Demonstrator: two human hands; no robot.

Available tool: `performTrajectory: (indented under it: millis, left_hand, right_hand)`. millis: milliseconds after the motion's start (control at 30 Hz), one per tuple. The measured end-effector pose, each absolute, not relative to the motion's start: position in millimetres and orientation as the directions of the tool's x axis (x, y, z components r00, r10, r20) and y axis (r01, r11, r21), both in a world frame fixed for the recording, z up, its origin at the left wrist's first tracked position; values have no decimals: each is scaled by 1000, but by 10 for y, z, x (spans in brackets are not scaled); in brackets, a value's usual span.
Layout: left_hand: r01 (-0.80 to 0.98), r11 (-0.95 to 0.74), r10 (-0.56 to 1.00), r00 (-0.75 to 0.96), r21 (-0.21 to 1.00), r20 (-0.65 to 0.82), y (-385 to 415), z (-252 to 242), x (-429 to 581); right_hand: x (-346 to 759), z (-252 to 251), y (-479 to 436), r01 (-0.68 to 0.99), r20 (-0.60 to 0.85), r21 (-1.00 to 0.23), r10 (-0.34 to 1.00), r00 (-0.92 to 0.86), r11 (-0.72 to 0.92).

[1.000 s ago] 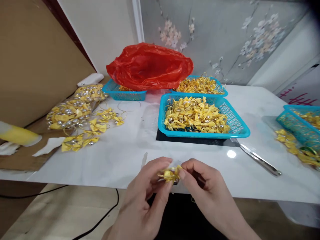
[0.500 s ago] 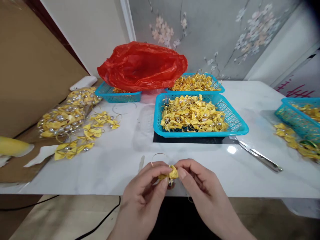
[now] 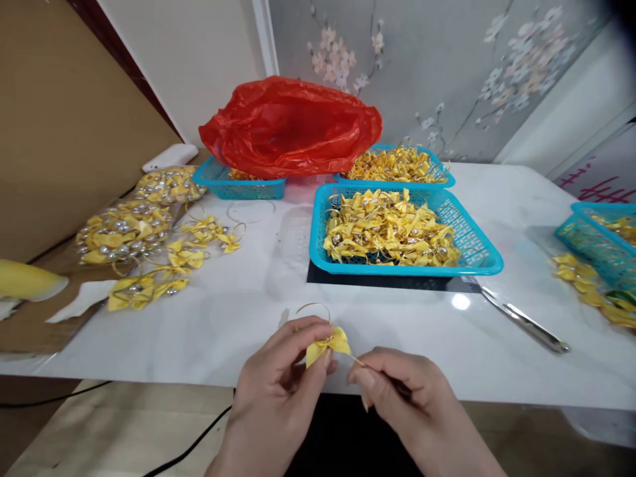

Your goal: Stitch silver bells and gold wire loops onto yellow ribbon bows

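Observation:
A small yellow ribbon bow (image 3: pixel 328 344) is pinched between the thumb and fingers of my left hand (image 3: pixel 285 381), just above the front edge of the white table (image 3: pixel 209 344). A thin gold loop (image 3: pixel 314 305) rises behind those fingers. My right hand (image 3: pixel 405 391) is closed on a thin gold cord (image 3: pixel 356 360) that runs from the bow's right side. Beyond both hands stands a turquoise basket (image 3: pixel 405 270) heaped with similar yellow bows (image 3: pixel 387 228) and silvery beads. Part of the bow is hidden by my left fingers.
Loose bows (image 3: pixel 136 291) and bagged bows (image 3: pixel 124 232) lie at the left. Silver scissors or tweezers (image 3: pixel 527 321) rest right of the basket. A red plastic bag (image 3: pixel 293 132) sits over a rear basket (image 3: pixel 238 189). Another basket (image 3: pixel 596 245) is at the far right.
My right hand has moved away from the bow, down and to the right, with the gold cord now stretched between. The bow has turned to show its wings. The view has shifted slightly.

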State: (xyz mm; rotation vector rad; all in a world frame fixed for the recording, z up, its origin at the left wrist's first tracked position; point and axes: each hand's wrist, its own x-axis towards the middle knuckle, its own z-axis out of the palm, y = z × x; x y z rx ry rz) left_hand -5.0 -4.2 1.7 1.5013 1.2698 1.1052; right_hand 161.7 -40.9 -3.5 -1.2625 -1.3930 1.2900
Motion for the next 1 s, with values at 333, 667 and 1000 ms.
performTrajectory:
  millis: [333,667,1000]
  left_hand:
    - [312,-81,981,192,947,21,-88,-60,-121]
    - [25,107,942,317,994,-110,-13,-51,-97]
    - [105,112,927,346,988,-142,15,9,-111]
  right_hand:
    - [1448,-128,-445,389,406,-825,909,-99,411]
    - [1561,-122,-365,267,266,-918,955,-129,292]
    - [1463,-129,-426,463,526,-702,832,-176,541]
